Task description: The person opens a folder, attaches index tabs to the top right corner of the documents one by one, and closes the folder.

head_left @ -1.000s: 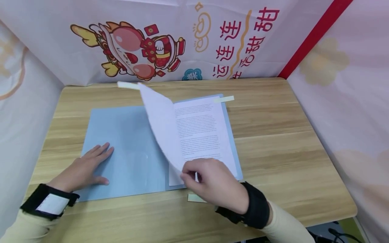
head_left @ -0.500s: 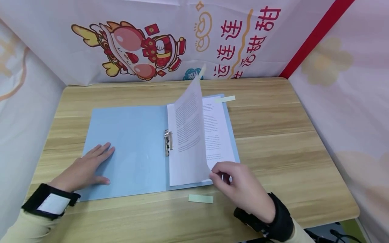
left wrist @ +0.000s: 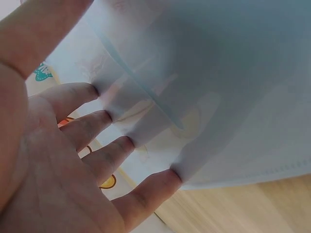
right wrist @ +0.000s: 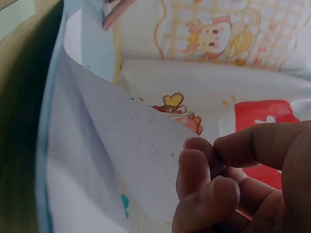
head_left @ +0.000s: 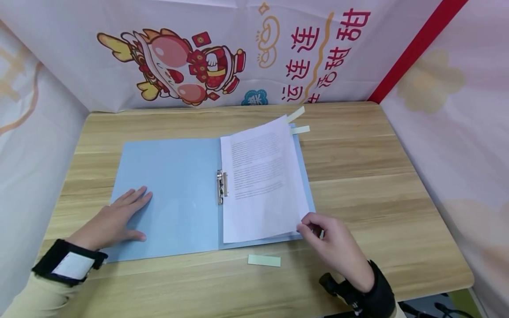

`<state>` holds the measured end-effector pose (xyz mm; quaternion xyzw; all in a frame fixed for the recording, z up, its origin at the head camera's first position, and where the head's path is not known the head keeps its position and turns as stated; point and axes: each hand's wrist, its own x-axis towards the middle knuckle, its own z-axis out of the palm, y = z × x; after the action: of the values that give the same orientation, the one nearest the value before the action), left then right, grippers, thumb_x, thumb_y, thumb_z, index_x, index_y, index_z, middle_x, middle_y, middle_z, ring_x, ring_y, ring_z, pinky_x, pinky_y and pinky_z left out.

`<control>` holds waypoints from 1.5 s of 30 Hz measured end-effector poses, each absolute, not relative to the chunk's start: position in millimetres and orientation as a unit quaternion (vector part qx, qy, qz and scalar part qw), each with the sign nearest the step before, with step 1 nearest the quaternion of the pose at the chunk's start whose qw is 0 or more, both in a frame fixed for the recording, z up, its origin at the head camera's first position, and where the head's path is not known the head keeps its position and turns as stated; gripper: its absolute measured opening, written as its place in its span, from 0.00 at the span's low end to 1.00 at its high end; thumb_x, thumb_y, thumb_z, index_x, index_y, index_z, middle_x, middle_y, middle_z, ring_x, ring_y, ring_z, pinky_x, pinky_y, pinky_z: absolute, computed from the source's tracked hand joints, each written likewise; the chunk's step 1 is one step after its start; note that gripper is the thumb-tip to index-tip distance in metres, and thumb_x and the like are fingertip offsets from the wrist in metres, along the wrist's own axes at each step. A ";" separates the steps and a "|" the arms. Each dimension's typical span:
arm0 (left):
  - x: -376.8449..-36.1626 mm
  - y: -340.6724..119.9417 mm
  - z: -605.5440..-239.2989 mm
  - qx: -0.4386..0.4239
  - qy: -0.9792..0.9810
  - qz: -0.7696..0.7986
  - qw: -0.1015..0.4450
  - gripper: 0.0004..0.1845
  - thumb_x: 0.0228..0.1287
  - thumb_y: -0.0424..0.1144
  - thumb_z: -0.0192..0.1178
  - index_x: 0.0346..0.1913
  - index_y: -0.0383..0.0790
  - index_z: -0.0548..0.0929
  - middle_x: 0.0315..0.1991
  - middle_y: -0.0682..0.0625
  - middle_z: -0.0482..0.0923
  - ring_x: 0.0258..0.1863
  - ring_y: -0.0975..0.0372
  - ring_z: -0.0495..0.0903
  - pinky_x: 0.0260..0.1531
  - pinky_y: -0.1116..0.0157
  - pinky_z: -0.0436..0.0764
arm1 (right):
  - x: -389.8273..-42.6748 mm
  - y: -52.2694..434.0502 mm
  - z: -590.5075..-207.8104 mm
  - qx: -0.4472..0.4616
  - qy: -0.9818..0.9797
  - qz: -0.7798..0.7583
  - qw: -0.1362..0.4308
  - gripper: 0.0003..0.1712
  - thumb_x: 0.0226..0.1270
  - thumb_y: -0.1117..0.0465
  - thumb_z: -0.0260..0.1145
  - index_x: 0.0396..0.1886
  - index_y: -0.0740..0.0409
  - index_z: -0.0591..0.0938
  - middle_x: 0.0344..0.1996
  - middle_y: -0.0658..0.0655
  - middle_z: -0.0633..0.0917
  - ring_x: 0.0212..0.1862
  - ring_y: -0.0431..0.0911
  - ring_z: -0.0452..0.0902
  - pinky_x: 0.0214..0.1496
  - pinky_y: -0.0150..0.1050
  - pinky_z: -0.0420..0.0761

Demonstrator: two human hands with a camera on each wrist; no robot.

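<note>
A blue folder [head_left: 175,176] lies open on the table, a metal clip [head_left: 220,187] along its spine. On its right side is a printed paper sheet [head_left: 258,216] with more paper beneath. My right hand [head_left: 338,247] pinches the sheet's lower right corner, holding it slightly raised. The right wrist view shows the sheet [right wrist: 146,145] curving up to the thumb and fingers [right wrist: 194,165]. Spread flat on the left cover rests my left hand [head_left: 115,221]; in the left wrist view its fingertips [left wrist: 172,177] touch the glossy blue cover [left wrist: 257,131].
Two pale green tabs stick out at the papers' upper right, an upper tab [head_left: 296,114] and a lower tab [head_left: 301,130]. A green strip [head_left: 264,260] lies on the wooden table [head_left: 377,185] below the folder. Printed cloth [head_left: 222,17] hangs behind the table.
My right hand has moved right, turning the sheet from the left over onto the right-hand papers. The clip and the green strip have come into full view. My left hand stays on the cover.
</note>
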<state>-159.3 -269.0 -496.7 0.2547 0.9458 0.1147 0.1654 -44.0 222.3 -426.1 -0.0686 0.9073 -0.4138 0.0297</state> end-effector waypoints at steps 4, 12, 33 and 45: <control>-159.7 -268.9 -496.3 0.255 0.946 0.114 0.165 0.59 0.46 0.52 0.80 0.76 0.29 0.61 0.77 0.29 0.52 0.75 0.32 0.51 0.58 0.25 0.60 | -44.6 229.1 -436.3 -0.035 0.908 -0.415 0.050 0.10 0.71 0.66 0.67 0.26 0.54 0.83 0.20 0.44 0.74 0.25 0.39 0.69 0.27 0.33 0.70; -159.8 -268.8 -496.7 0.250 0.947 0.116 0.166 0.59 0.45 0.52 0.81 0.77 0.29 0.61 0.78 0.30 0.52 0.75 0.32 0.51 0.58 0.25 0.59 | -48.8 242.8 -452.8 0.032 0.913 -0.399 0.084 0.09 0.72 0.65 0.65 0.28 0.57 0.83 0.21 0.49 0.75 0.24 0.43 0.68 0.26 0.33 0.68; -158.7 -269.6 -496.1 0.250 0.947 0.115 0.167 0.59 0.45 0.52 0.80 0.76 0.29 0.62 0.78 0.30 0.52 0.75 0.33 0.51 0.57 0.24 0.60 | -54.2 248.1 -477.0 0.085 0.922 -0.342 0.160 0.18 0.71 0.61 0.65 0.19 0.55 0.75 0.16 0.49 0.71 0.21 0.44 0.67 0.24 0.34 0.65; -158.9 -270.8 -496.7 0.251 0.948 0.109 0.165 0.59 0.45 0.53 0.80 0.77 0.30 0.62 0.78 0.30 0.53 0.75 0.33 0.51 0.54 0.23 0.60 | -58.7 244.5 -486.9 0.071 0.946 -0.269 0.169 0.20 0.70 0.60 0.65 0.17 0.53 0.73 0.15 0.49 0.69 0.20 0.44 0.66 0.25 0.34 0.63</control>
<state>-158.9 -270.8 -496.7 0.2505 0.9476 0.1091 0.1655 -58.7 244.5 -486.9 0.0713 0.9456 -0.2687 0.1692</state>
